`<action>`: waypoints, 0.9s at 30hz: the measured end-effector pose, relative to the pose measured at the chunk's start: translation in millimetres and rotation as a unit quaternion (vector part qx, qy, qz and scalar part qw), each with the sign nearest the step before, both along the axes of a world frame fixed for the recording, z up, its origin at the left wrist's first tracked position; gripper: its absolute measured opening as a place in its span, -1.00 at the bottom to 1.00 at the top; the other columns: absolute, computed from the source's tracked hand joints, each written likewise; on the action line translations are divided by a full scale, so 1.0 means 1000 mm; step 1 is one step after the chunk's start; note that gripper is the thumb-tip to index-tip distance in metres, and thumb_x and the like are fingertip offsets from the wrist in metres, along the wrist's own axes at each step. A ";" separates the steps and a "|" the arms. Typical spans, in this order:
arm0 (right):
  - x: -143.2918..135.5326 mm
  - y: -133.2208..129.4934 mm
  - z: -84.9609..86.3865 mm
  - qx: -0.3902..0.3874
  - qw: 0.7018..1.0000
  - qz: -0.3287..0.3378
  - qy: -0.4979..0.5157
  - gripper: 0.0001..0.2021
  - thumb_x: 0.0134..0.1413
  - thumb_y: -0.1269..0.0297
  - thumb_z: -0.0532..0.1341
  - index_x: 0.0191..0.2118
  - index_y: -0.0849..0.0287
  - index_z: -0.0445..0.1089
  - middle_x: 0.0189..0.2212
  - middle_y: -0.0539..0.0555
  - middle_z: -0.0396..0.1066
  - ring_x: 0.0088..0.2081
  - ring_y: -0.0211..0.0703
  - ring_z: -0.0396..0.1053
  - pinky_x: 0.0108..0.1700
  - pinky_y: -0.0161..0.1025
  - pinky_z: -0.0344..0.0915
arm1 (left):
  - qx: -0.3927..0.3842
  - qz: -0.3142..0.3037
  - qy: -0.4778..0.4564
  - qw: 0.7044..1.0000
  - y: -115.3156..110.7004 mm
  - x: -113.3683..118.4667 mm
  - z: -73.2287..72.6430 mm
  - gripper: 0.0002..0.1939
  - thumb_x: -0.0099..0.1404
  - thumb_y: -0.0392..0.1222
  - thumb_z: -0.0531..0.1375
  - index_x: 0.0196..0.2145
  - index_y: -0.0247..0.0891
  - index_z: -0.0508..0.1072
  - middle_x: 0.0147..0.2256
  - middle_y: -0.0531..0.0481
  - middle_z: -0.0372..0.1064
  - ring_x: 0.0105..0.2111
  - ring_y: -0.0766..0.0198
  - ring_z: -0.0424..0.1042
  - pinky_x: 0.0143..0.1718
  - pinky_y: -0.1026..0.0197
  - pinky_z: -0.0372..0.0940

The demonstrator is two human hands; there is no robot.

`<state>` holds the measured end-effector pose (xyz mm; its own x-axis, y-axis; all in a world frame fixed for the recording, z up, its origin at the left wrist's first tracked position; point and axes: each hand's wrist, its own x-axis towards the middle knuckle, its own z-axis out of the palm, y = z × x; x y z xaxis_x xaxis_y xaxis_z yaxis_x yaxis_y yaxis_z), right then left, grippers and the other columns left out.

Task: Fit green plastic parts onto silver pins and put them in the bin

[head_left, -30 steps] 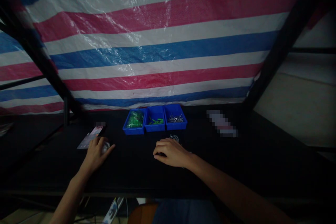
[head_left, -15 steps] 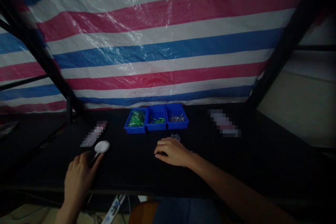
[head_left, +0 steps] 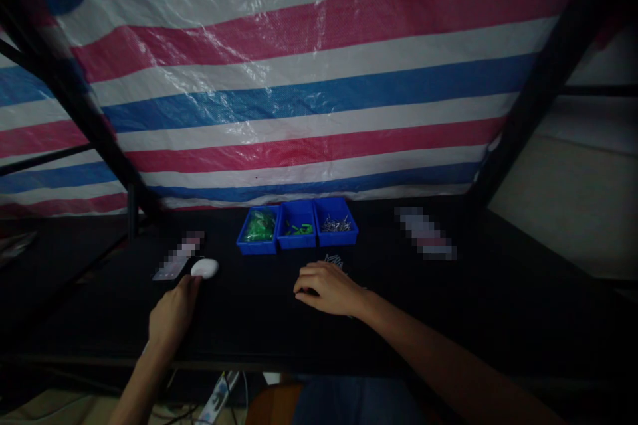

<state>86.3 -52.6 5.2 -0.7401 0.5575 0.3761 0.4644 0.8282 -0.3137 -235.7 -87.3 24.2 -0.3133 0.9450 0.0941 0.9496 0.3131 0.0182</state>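
Note:
My left hand [head_left: 174, 309] reaches forward over the black table, its fingers closed at the near edge of a smooth white rounded object [head_left: 205, 269]; a thin stem showed on this object earlier, but the hand hides that side now. On the table to the right, my right hand [head_left: 323, 287] rests with curled fingers, thumb close to the fingertips and a dark gap inside the curl. Nothing shows between those fingers. Just beyond the right knuckles lie loose metal screws [head_left: 333, 258], partly covered by that hand.
Side by side stand three blue bins: the left [head_left: 256, 248] with a green-filled plastic bag, the middle [head_left: 298, 241] with green plugs, the right [head_left: 337, 237] with screws. Blurred flat items lie at left [head_left: 178, 256] and right [head_left: 426, 234]. Striped sheeting [head_left: 309, 93] hangs behind.
My left hand has moved forward and right, and the white object has turned, its stem now out of sight. My right hand stays in place.

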 end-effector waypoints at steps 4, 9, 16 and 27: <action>0.000 0.001 -0.001 -0.001 1.000 0.002 0.001 -0.87 0.07 0.28 0.13 -0.32 0.11 0.41 -0.42 -0.01 0.37 -0.31 -0.25 0.31 -0.22 -0.30 0.14 | -0.008 -0.025 0.019 0.999 0.003 -0.006 -0.003 -0.49 0.29 0.03 -0.23 0.03 -0.26 0.22 -0.32 -0.24 0.43 -0.32 -0.02 0.44 -0.44 0.13 0.24; 0.000 0.002 -0.001 -0.004 1.000 0.005 0.004 -0.88 0.06 0.28 0.13 -0.32 0.11 0.41 -0.42 -0.01 0.37 -0.31 -0.24 0.31 -0.21 -0.30 0.14 | -0.012 -0.018 0.057 0.998 0.000 -0.003 -0.005 -0.46 0.28 0.08 -0.24 0.08 -0.22 0.17 -0.36 -0.21 0.43 -0.37 -0.02 0.43 -0.44 0.10 0.24; 0.005 0.002 0.007 -0.016 0.996 -0.032 0.080 -0.91 0.05 0.31 0.14 -0.33 0.13 0.39 -0.40 0.00 0.37 -0.33 -0.25 0.31 -0.26 -0.32 0.15 | 0.186 -0.108 0.153 0.965 -0.003 0.028 0.004 -0.48 0.23 0.09 -0.06 -0.01 -0.31 0.29 -0.09 -0.28 0.26 -0.13 -0.10 0.26 -0.21 -0.03 0.17; 0.021 0.031 0.004 -0.141 0.916 -0.123 0.354 -0.84 0.02 0.23 0.14 -0.34 0.17 0.40 -0.50 -0.01 0.37 -0.51 -0.30 0.25 -0.47 -0.36 0.15 | 0.159 -0.382 -0.353 0.839 0.038 0.186 0.001 -0.75 0.20 -0.06 0.08 -0.26 -0.25 0.43 -0.36 -0.02 0.40 -0.37 0.27 0.35 -0.34 0.28 0.21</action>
